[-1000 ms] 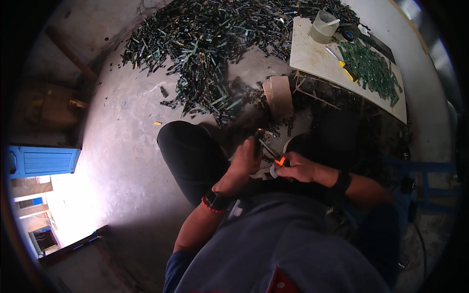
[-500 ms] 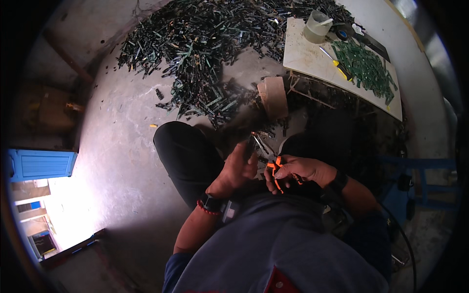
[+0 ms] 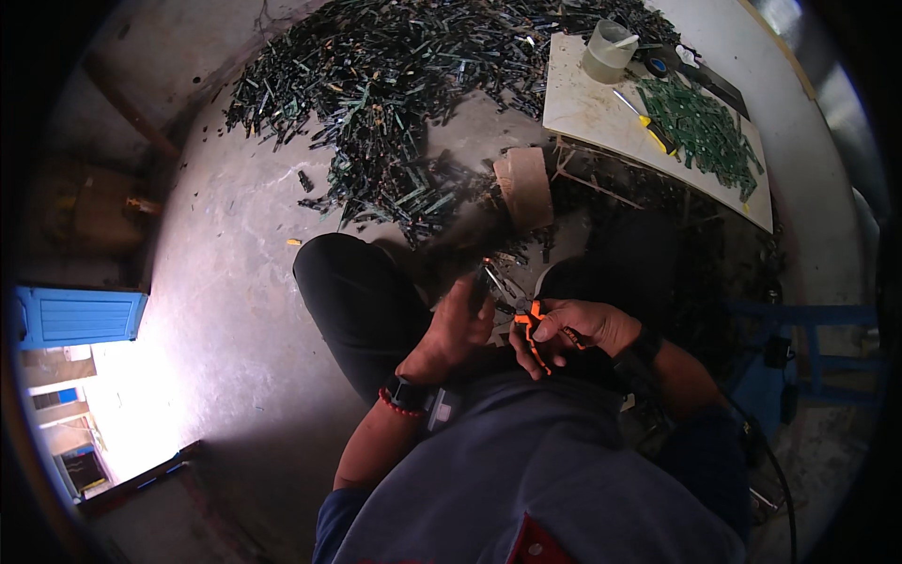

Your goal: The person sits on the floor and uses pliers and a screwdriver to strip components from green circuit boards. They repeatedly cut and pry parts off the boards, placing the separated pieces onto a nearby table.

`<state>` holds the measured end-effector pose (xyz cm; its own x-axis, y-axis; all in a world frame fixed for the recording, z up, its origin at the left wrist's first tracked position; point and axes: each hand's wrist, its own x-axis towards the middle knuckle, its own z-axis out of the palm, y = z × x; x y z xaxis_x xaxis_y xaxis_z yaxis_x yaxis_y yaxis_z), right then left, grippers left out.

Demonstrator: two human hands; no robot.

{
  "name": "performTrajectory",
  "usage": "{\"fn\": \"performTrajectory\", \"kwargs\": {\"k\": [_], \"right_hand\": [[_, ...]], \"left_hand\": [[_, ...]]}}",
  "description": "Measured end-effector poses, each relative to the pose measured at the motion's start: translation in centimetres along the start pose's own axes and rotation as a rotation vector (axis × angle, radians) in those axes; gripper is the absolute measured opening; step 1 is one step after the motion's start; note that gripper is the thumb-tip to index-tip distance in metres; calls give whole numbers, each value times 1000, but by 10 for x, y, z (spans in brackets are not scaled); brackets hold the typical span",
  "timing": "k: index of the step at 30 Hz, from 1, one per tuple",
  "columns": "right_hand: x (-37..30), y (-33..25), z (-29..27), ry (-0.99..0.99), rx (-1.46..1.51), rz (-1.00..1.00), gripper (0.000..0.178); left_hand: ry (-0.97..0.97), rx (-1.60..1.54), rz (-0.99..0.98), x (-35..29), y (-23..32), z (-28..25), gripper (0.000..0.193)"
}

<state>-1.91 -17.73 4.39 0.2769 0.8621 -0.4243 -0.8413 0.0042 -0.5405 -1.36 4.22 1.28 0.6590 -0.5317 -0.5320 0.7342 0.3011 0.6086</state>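
My left hand is closed around a dark, narrow strip-shaped piece, held upright above the gap between my knees. My right hand grips a pair of pliers with orange and black handles. The jaws of the pliers point up and left, reaching the top end of the dark piece, where a small copper-coloured spot shows. Whether the jaws bite on it I cannot tell. Shadow hides much of the piece and my left fingers.
Ahead lies a large heap of dark green strips. At right a pale board carries a cloudy plastic cup, a yellow-handled screwdriver and a pile of green strips. A brown cardboard piece stands past my knees.
The pliers' handles have shifted slightly in my right hand, and the jaws look a little closer together. My left hand stays nearly in place with the dark piece.
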Motion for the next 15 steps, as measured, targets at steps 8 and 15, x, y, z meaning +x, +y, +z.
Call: {"fn": "performTrajectory", "kwargs": {"k": [8, 15], "right_hand": [[-1, -2, -5, 0, -16, 37, 28], [-4, -4, -13, 14, 11, 77, 27]], "left_hand": [[27, 78, 15, 5, -8, -4, 53], [66, 227, 89, 2, -2, 9, 53]]}}
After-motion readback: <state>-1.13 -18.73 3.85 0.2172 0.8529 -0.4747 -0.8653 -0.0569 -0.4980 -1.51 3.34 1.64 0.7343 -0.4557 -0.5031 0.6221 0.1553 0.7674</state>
